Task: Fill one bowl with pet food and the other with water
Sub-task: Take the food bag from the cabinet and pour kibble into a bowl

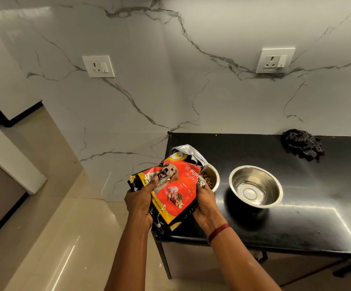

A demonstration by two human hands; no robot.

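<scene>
You are gripping the pet food bag point(174, 185) with both hands above the left end of the black table point(296, 223). Your left hand point(141, 203) is clenching the bag's crumpled left side, thumb pressing into the front print. Your right hand point(205, 203) is curling round its right edge, just below the torn foil mouth. The bag is lying tilted, its long axis running from the closed bottom near your wrists up and away toward the wall, leaning to the right. Its open foil end is pointing away from you and to the right, and it is overlapping the left side of the first steel bowl point(214, 181), hiding part of it. Brown kibble point(206, 178) is showing inside that bowl. The second steel bowl point(273, 185) is sitting upright just beside it to the right, apart from the bag, its shiny inside catching the light; whether it is holding water cannot be told. A dark checked cloth point(302, 144) is lying bunched at the back of the table against the marble wall.
</scene>
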